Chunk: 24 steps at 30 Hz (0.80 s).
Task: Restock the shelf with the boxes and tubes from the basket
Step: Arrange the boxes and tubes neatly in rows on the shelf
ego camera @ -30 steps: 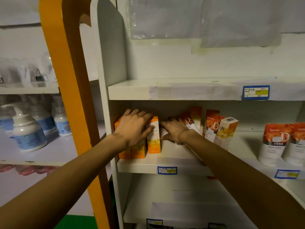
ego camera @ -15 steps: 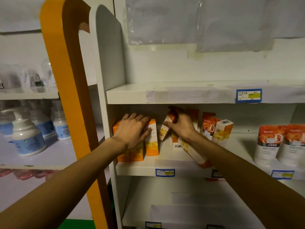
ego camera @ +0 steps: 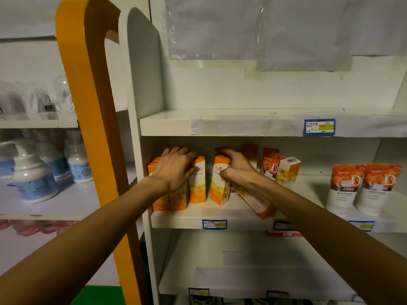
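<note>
On the middle shelf [ego camera: 242, 219] a row of upright orange boxes [ego camera: 197, 183] stands at the left end. My left hand [ego camera: 174, 168] lies flat against the fronts of this row, fingers spread. My right hand [ego camera: 233, 167] grips the top of another orange box [ego camera: 219, 190], which stands almost upright just right of the row with a small gap. A further box [ego camera: 255, 201] lies tilted on the shelf under my right wrist. More orange boxes [ego camera: 284, 170] stand behind to the right. The basket is out of view.
Two orange-and-white tubes [ego camera: 365, 188] stand cap-down at the shelf's right. The shelf above [ego camera: 242, 124] and the shelf below [ego camera: 253, 280] carry only paper strips and price tags. An orange post [ego camera: 88, 106] stands at left, with white pump bottles [ego camera: 33, 179] behind it.
My right hand picked a box up from lying on the shelf, tipped it and set it nearly upright beside the row. My left hand stayed pressed on the row.
</note>
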Each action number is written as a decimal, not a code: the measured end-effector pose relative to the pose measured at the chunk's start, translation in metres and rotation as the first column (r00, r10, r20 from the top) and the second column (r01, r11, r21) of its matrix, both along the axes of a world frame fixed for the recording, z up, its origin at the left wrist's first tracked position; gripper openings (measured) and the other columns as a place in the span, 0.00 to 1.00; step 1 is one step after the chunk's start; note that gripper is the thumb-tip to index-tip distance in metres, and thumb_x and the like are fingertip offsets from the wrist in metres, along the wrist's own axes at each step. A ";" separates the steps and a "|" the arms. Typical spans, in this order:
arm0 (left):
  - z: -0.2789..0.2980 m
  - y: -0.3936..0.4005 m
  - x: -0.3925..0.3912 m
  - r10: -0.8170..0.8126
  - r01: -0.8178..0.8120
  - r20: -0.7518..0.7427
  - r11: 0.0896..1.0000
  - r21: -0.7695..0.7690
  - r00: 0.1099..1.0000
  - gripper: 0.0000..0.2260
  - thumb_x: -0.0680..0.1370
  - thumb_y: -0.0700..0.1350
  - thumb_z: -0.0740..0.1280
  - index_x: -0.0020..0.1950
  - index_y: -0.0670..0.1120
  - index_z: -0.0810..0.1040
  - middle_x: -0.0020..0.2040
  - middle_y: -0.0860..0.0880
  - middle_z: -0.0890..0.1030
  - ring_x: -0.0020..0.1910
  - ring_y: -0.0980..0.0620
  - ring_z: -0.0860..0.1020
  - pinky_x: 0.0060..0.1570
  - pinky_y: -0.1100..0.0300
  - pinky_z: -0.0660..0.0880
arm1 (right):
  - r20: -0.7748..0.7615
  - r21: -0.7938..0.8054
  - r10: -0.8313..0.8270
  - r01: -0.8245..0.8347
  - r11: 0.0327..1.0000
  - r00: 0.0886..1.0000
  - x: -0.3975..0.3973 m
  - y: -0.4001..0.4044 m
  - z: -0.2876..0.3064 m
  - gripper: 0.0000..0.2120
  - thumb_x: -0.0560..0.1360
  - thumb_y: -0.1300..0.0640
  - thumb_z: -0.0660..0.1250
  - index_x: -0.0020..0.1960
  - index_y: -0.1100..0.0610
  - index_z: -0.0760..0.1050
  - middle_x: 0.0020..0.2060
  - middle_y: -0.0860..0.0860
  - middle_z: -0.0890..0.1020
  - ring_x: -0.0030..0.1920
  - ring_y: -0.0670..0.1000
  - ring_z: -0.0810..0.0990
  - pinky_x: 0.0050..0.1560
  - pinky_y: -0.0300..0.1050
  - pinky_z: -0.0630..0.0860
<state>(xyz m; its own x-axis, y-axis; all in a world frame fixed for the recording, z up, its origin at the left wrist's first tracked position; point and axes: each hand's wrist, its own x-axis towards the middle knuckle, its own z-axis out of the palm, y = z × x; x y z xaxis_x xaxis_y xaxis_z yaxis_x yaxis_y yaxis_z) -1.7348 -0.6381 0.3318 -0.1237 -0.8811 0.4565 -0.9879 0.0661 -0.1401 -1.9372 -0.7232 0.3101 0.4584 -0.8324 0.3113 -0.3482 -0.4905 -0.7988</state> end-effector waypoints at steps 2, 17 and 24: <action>0.004 -0.001 -0.002 0.011 -0.010 -0.061 1.000 0.021 0.998 0.22 0.81 0.56 0.62 0.74 0.51 0.69 0.69 0.47 0.73 0.69 0.45 0.69 0.68 0.49 0.64 | 0.000 0.002 0.013 -0.013 1.000 1.000 0.002 0.005 0.002 0.42 0.64 0.66 0.70 0.75 0.50 0.64 0.61 0.51 0.78 0.56 0.52 0.81 0.55 0.55 0.82; 0.010 0.011 0.010 0.027 -0.023 -0.116 0.999 0.037 0.993 0.21 0.83 0.60 0.52 0.68 0.52 0.74 0.65 0.48 0.78 0.63 0.46 0.75 0.65 0.48 0.67 | 0.165 0.139 0.027 -0.051 0.989 0.986 -0.001 0.028 -0.012 0.31 0.73 0.69 0.71 0.73 0.55 0.67 0.54 0.52 0.83 0.51 0.50 0.85 0.55 0.49 0.82; 0.006 0.023 0.018 0.053 -0.047 -0.106 0.997 0.059 0.993 0.26 0.81 0.59 0.46 0.71 0.50 0.72 0.68 0.47 0.76 0.66 0.46 0.73 0.67 0.49 0.65 | 0.197 0.153 0.004 -0.035 0.988 0.980 0.019 0.038 -0.022 0.27 0.76 0.64 0.71 0.72 0.55 0.68 0.59 0.54 0.82 0.57 0.52 0.83 0.58 0.56 0.81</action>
<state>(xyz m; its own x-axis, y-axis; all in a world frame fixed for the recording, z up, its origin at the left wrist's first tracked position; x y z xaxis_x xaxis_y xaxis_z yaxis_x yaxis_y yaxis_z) -1.7167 -0.6147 0.3383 -0.0317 -0.9095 0.4145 -0.9993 0.0208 -0.0309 -1.9182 -0.6849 0.2878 0.4182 -0.8690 0.2644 -0.1694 -0.3606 -0.9172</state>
